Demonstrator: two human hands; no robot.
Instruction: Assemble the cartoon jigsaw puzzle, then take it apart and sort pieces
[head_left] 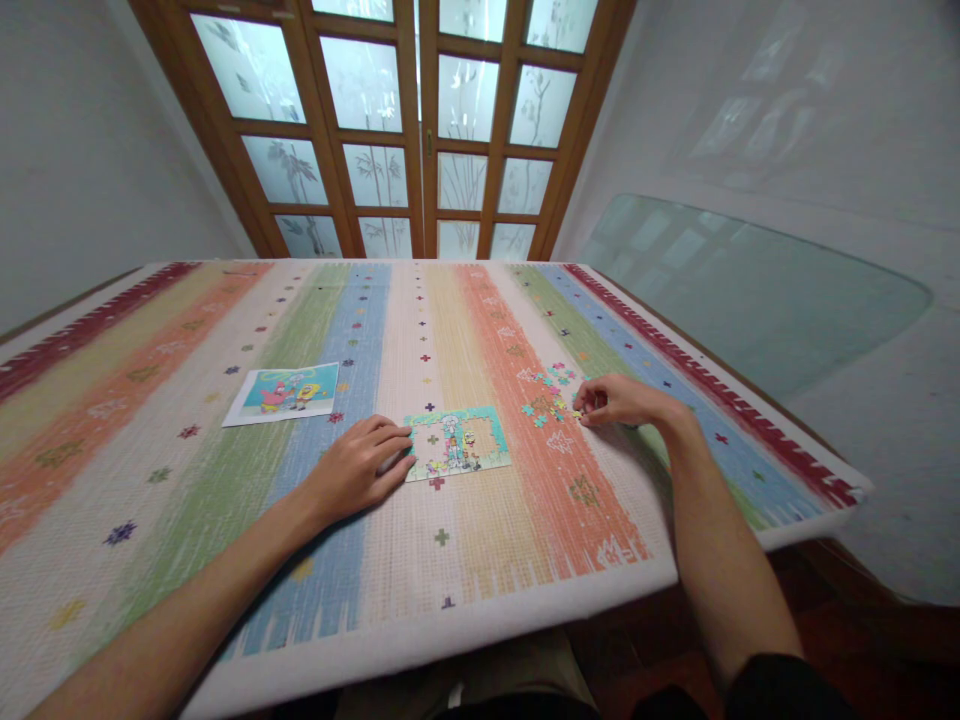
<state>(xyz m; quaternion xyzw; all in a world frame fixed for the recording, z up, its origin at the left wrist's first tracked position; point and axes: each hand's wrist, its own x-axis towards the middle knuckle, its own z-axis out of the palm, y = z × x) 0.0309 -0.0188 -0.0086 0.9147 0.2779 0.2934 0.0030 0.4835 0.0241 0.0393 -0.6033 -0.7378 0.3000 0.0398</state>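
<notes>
A partly assembled jigsaw puzzle lies flat on the cloth, its border joined and cartoon figures in the middle, with gaps on both sides of them. My left hand lies at its left edge, fingers stretched out and touching the frame. To the right, loose puzzle pieces sit in a small scattered heap. At the heap's right side, my right hand has thumb and fingers pinched on a puzzle piece, mostly hidden by the fingertips.
A printed picture card with cartoon figures lies left of the puzzle. The striped tablecloth covers the table, whose near edge is close to my body. A glass panel leans by the right wall, and glazed wooden doors stand behind.
</notes>
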